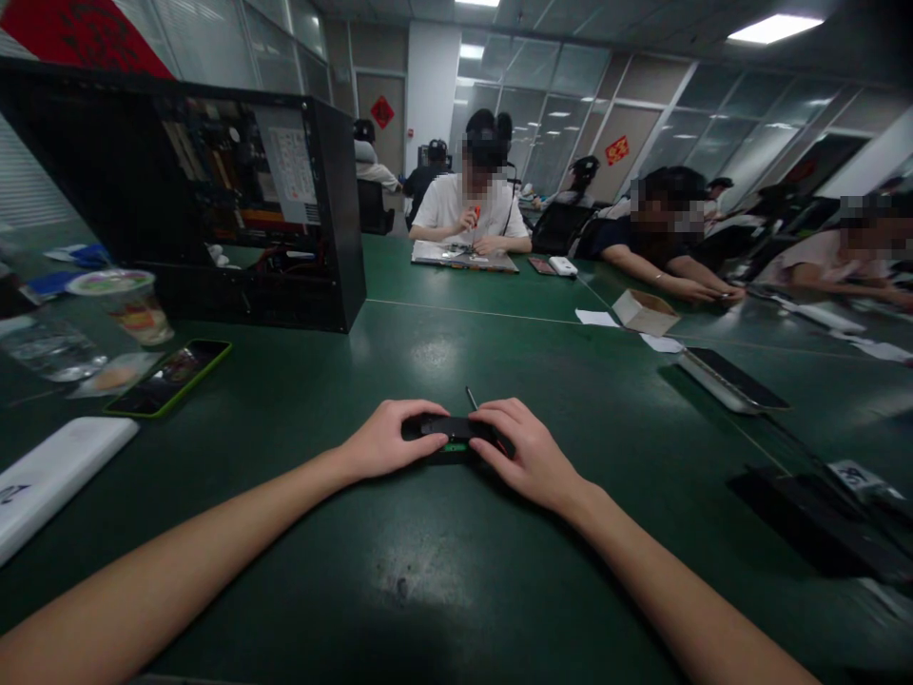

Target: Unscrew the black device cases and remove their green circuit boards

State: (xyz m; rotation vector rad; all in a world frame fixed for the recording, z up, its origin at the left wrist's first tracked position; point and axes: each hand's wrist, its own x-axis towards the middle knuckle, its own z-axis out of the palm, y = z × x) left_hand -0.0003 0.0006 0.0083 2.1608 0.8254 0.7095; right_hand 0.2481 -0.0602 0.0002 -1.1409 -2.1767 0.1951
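My left hand and my right hand meet over a small black part with a green edge lying on the green table. Both hands have their fingers curled round its ends, the left from the left side, the right from the right. A thin dark screwdriver tip pokes out just behind my right hand's fingers; its handle is hidden under that hand.
An open black computer case stands at the back left. A phone in a green case, a drink cup and a white flat box lie left. A cardboard box, a dark tablet and other people sit to the right and behind.
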